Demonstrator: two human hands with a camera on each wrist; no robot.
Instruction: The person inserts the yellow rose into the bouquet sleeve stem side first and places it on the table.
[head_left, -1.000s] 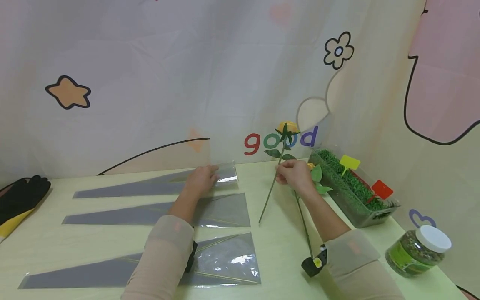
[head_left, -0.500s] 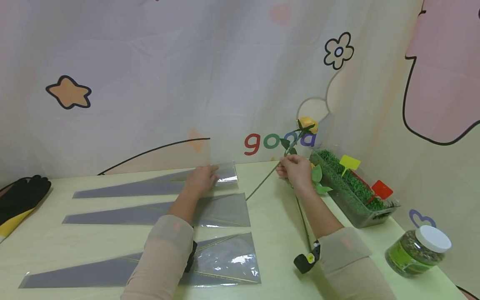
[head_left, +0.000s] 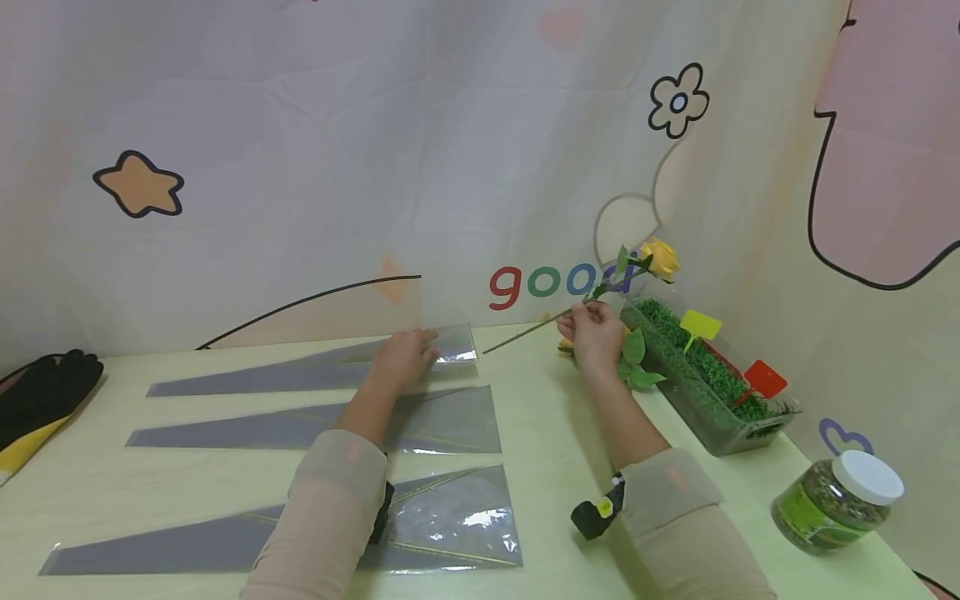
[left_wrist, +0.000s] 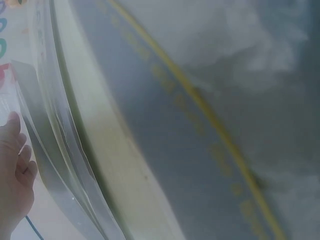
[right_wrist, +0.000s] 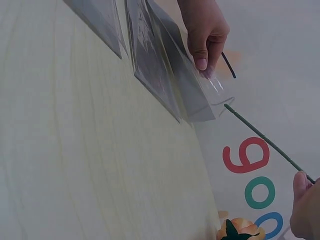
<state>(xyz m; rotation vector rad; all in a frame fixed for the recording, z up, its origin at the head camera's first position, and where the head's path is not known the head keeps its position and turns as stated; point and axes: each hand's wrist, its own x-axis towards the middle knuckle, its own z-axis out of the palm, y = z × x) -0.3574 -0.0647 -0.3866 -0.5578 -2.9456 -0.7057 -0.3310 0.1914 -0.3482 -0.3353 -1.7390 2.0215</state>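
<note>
My right hand (head_left: 597,337) pinches the green stem of an artificial yellow rose (head_left: 660,260). The bloom tilts up to the right; the bare stem end points left, close to the mouth of the rear flower sleeve (head_left: 255,379) but apart from it. At that sleeve's wide end is my left hand (head_left: 405,360). In the right wrist view, the left hand (right_wrist: 206,37) pinches the sleeve's clear film, and the mouth looks lifted. A second rose, with leaves (head_left: 633,348), lies behind my right hand, partly hidden.
Two more grey-and-clear sleeves, a middle sleeve (head_left: 450,421) and a front sleeve (head_left: 450,521), lie flat nearer me. A planter of artificial grass (head_left: 682,375) and a white-lidded jar (head_left: 832,504) stand at right. Black-and-yellow gloves (head_left: 45,408) lie far left.
My right hand has turned the rose from nearly upright to a low slant, bloom swinging right and stem end swinging up and left towards the rear sleeve. The left hand has stayed put.
</note>
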